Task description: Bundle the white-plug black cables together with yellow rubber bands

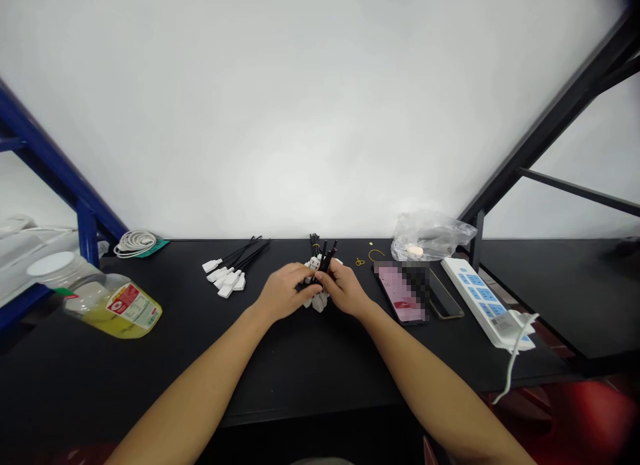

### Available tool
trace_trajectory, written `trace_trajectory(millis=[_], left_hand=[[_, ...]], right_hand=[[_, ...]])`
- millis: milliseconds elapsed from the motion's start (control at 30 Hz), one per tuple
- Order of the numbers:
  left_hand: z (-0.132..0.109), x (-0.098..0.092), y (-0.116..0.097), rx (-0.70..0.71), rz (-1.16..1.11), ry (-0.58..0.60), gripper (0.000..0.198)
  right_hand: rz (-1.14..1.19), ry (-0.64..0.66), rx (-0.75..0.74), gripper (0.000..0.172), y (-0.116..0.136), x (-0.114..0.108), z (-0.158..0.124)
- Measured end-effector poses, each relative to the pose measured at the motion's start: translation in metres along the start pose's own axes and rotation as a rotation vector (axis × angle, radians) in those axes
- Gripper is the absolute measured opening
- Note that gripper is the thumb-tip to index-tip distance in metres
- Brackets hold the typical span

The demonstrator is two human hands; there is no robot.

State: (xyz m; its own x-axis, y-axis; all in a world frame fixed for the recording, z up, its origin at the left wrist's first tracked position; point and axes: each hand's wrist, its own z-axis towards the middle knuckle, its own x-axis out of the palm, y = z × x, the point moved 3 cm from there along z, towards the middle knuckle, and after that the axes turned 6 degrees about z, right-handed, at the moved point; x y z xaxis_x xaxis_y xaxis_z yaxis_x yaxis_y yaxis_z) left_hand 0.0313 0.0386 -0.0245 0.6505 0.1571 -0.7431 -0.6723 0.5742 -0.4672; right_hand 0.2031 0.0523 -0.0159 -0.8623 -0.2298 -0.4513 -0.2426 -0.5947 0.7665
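My left hand and my right hand meet at the middle of the black table. Both have their fingers closed around a bundle of thin black sticks with white flat ends. The black tips point up and the white ends show below, partly hidden by my fingers. Just behind stands or lies another black bunch with a yellow band around it. To the left lie several loose black sticks with white flat ends, fanned out. Yellow rubber bands lie right of my right hand.
At left, a clear jar of yellow contents with a white lid lies tilted near a coiled white cable. On the right are a lit phone, a dark phone, a plastic bag and a power strip. Shelf posts flank the table.
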Motion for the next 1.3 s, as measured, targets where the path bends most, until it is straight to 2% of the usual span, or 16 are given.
trace_trajectory(millis=[67, 133, 200, 267, 367, 533, 667, 800, 1000, 1067, 1200, 1267, 1300], left_hand=[[0.002, -0.020, 0.016, -0.082, 0.126, -0.104, 0.031], [0.001, -0.039, 0.039, -0.264, 0.340, -0.171, 0.036], [-0.003, -0.051, 0.064, -0.452, 0.552, -0.076, 0.038], [-0.009, -0.057, 0.086, -0.622, 0.672, 0.077, 0.037], [-0.015, -0.059, 0.103, -0.732, 0.699, 0.197, 0.036], [-0.014, -0.061, 0.102, -0.731, 0.657, 0.171, 0.039], [-0.013, -0.062, 0.099, -0.683, 0.661, 0.101, 0.039], [-0.012, -0.061, 0.096, -0.711, 0.601, 0.032, 0.039], [-0.009, -0.065, 0.094, -0.676, 0.447, -0.148, 0.024], [-0.009, -0.069, 0.093, -0.666, 0.369, -0.248, 0.025], [-0.006, -0.069, 0.073, -0.504, 0.162, -0.500, 0.033], [-0.003, -0.060, 0.054, -0.397, 0.024, -0.497, 0.035], [-0.001, -0.053, 0.044, -0.352, -0.043, -0.437, 0.034]], right_hand=[[-0.007, 0.005, 0.021, 0.021, -0.001, 0.000, -0.001], [-0.008, 0.006, 0.046, 0.021, -0.002, 0.000, -0.002], [-0.007, 0.007, 0.062, 0.021, -0.003, 0.000, -0.002], [-0.007, 0.004, 0.072, 0.022, -0.004, 0.000, -0.002], [-0.004, 0.002, 0.090, 0.020, -0.004, -0.001, -0.002], [-0.001, 0.006, 0.120, 0.020, -0.005, -0.001, -0.002], [0.002, 0.002, 0.122, 0.019, -0.007, -0.001, -0.002], [0.007, 0.007, 0.115, 0.019, -0.006, -0.002, -0.002], [0.006, 0.004, 0.131, 0.018, -0.005, -0.002, -0.002], [0.008, 0.006, 0.133, 0.019, -0.005, -0.002, -0.002], [0.007, 0.001, 0.112, 0.018, -0.006, -0.002, -0.003], [0.004, -0.007, 0.095, 0.018, -0.006, -0.002, -0.003], [0.005, -0.011, 0.086, 0.018, -0.006, -0.002, -0.003]])
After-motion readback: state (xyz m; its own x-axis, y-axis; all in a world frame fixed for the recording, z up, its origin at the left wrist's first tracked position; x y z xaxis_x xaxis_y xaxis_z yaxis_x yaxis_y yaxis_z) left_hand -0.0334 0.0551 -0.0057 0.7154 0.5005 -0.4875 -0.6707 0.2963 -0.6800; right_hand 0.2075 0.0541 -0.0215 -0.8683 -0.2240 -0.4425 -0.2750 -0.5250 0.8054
